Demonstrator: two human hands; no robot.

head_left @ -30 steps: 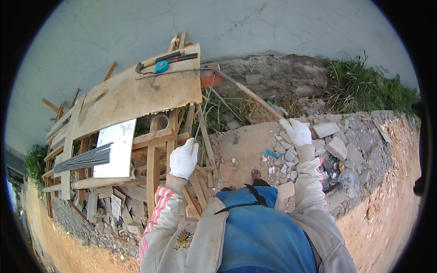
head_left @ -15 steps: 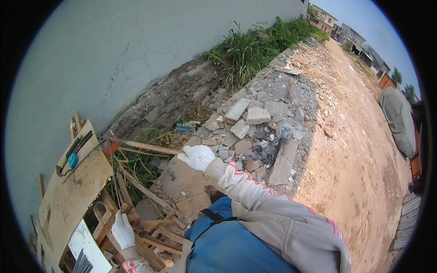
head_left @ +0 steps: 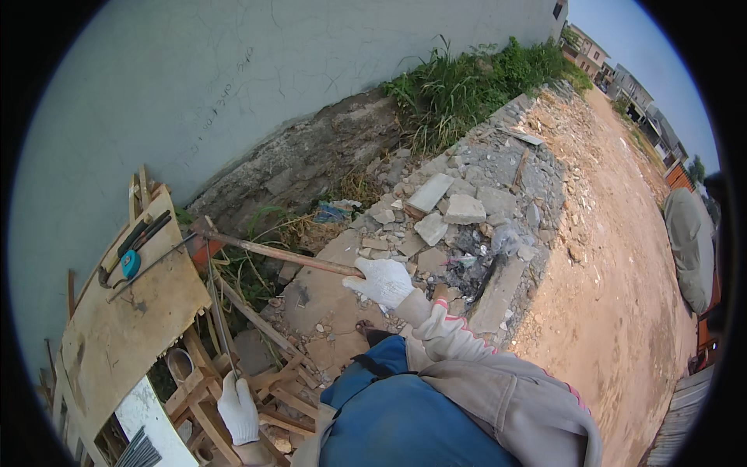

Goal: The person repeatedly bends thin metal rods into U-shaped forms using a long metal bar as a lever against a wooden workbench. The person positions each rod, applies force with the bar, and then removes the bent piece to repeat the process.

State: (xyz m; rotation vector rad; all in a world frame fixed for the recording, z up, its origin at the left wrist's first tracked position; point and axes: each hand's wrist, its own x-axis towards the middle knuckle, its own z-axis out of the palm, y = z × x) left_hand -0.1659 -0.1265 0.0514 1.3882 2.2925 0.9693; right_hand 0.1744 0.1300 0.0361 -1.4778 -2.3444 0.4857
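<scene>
My right hand [head_left: 384, 282], in a white knit glove, is closed around the end of a long wooden handle. The handle belongs to what looks like a hammer [head_left: 280, 254], its dark head at the left beside an orange object [head_left: 205, 254]. In a matching glove, my left hand [head_left: 238, 408] grips a thin metal rod [head_left: 221, 327] that runs up toward the hammer head. Another length of rod [head_left: 148, 268] crosses the wooden board; whether the two are one bent piece, I cannot tell. A teal tape measure [head_left: 131, 264] and dark-handled tools [head_left: 145, 235] lie on that board.
Scrap timber [head_left: 210, 405] is heaped around my left hand. Several short dark rods [head_left: 138, 450] rest on a white panel [head_left: 159, 424]. Broken concrete [head_left: 465, 208] lies ahead, with weeds [head_left: 440, 101] along a pale wall [head_left: 194, 70]. A dirt road [head_left: 607, 288] runs at the right.
My view has turned slightly, so the whole scene sits farther right. Both hands keep their holds on the hammer handle and the rod; the right hand has shifted a little to the right.
</scene>
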